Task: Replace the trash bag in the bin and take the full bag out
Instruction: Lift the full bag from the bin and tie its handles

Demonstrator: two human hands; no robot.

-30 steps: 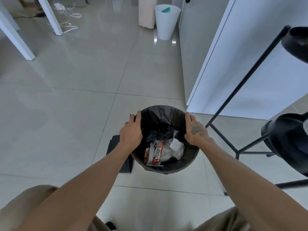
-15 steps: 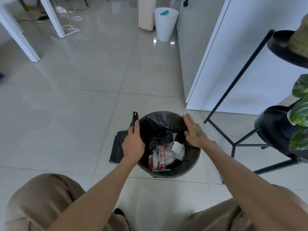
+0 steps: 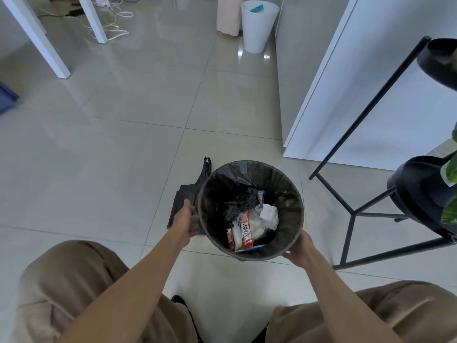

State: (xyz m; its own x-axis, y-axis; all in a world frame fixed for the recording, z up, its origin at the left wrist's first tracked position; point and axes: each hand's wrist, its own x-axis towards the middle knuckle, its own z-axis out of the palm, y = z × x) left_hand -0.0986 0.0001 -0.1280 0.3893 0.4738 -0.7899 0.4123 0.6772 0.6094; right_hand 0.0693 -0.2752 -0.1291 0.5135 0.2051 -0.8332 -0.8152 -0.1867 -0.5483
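1. Black plastic lined the bin, which stood on the tiled floor between the person's knees and a white cabinet.
2. Inside the full bag lay crumpled dark plastic, white paper and a red-and-white wrapper.
3. The left hand was against the bin's left outer wall, fingers curled round the side; how firmly it gripped could not be told.
4. The right hand cupped the bin's near right edge from below the rim, fingers hidden behind the wall, so its grip could not be judged either.
5. A flat spare bag, dark and folded, lay on the floor touching the bin's left side, its handle loop pointing away from the person.
6. A black metal stand with round trays stood to the right of the bin, a green leaf showing at the edge.
7. Farther off, a white bin stood beside the cabinet, with white table legs and cables at the upper left.
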